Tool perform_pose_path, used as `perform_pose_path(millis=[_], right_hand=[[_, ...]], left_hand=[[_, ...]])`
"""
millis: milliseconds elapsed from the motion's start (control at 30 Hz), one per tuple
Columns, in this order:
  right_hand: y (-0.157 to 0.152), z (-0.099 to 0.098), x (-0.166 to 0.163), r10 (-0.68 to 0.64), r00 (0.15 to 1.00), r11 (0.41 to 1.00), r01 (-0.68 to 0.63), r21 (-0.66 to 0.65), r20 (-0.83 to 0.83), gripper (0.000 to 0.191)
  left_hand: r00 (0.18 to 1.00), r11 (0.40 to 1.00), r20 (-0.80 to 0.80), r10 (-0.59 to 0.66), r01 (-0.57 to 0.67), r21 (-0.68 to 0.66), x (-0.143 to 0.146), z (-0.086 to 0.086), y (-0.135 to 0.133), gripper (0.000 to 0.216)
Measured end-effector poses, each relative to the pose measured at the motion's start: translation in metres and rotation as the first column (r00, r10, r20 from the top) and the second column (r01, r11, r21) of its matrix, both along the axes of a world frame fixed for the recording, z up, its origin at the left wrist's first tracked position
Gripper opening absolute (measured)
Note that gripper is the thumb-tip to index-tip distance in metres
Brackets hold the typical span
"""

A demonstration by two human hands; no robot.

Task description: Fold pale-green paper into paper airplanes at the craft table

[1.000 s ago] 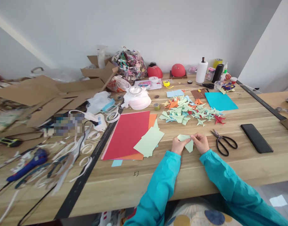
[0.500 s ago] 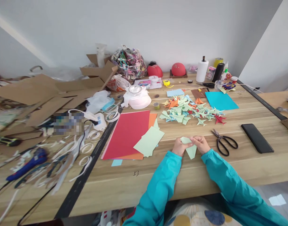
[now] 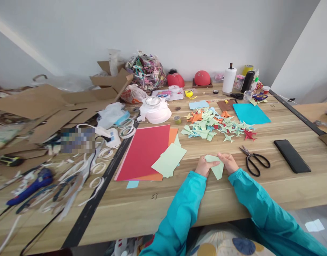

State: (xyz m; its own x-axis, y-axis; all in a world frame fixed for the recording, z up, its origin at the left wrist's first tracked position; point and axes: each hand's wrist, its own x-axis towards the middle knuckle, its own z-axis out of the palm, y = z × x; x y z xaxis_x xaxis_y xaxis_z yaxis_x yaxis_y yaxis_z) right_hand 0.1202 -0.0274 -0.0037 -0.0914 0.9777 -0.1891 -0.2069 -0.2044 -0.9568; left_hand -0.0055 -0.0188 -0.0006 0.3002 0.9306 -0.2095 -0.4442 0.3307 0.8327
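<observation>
A pale green sheet of paper (image 3: 218, 171), folded to a point at its lower end, is held between both hands near the table's front. My left hand (image 3: 205, 165) grips its left side, thumb laid across the front. At the upper right edge, my right hand (image 3: 228, 163) pinches the paper with closed fingers. Just beyond the hands lies a heap of folded paper shapes (image 3: 206, 124), mostly pale green with some orange, red and blue. Black-handled scissors (image 3: 252, 156) rest to the right of my right hand. Flat pale green sheets (image 3: 169, 160) lie to the left.
Red and orange paper (image 3: 146, 153) lies under the green sheets. A black phone (image 3: 291, 156) is at the right, a turquoise sheet (image 3: 251, 113) behind the heap. Cardboard (image 3: 53, 103), white strips and a blue glue gun (image 3: 32, 186) crowd the left side. A white bottle-shaped roll (image 3: 229, 80) stands at the back.
My right hand's fingers have shifted slightly right along the paper's upper edge, showing more of the sheet. My left hand stays in place.
</observation>
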Motion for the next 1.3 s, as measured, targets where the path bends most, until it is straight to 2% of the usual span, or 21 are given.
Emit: perform_pose_path(millis=[167,367,567,767,1000,1167,1300], right_hand=[[-0.0020,0.0045,-0.0011,0.011,1.000,1.000,-0.011,-0.007,-0.018,0.048],[-0.0004,0.0002,0.0000,0.032,0.999,0.998,-0.032,0.052,0.008,0.048],[-0.0010,-0.0008,0.0001,0.094,0.994,0.989,-0.100,0.112,0.061,0.047],[-0.0016,0.0038,0.0005,0.108,0.988,0.981,-0.124,0.148,0.108,0.046],[-0.0026,0.0027,0.0009,0.128,0.981,0.976,-0.151,0.157,0.145,0.043],[-0.0012,0.0001,0.0019,0.080,0.983,0.982,-0.106,0.157,0.164,0.047],[0.0011,-0.0022,0.0030,-0.026,0.987,0.987,0.000,0.159,0.158,0.051]], left_hand=[[0.999,0.999,0.034,-0.002,0.004,-0.044,0.0005,0.0047,-0.0012,0.039],[0.998,0.995,0.015,0.065,-0.064,-0.074,0.0020,0.0059,-0.0002,0.030],[0.994,0.995,-0.054,0.095,-0.093,0.023,-0.0019,-0.0003,0.0023,0.029],[0.993,0.989,-0.004,0.119,-0.118,-0.084,0.0013,0.0051,0.0006,0.031],[0.991,0.983,0.001,0.137,-0.136,-0.120,0.0022,0.0052,0.0016,0.034],[0.991,0.984,0.026,0.130,-0.126,-0.124,0.0020,0.0079,0.0009,0.034],[0.998,0.998,0.042,0.048,-0.045,-0.051,0.0009,0.0062,0.0017,0.029]])
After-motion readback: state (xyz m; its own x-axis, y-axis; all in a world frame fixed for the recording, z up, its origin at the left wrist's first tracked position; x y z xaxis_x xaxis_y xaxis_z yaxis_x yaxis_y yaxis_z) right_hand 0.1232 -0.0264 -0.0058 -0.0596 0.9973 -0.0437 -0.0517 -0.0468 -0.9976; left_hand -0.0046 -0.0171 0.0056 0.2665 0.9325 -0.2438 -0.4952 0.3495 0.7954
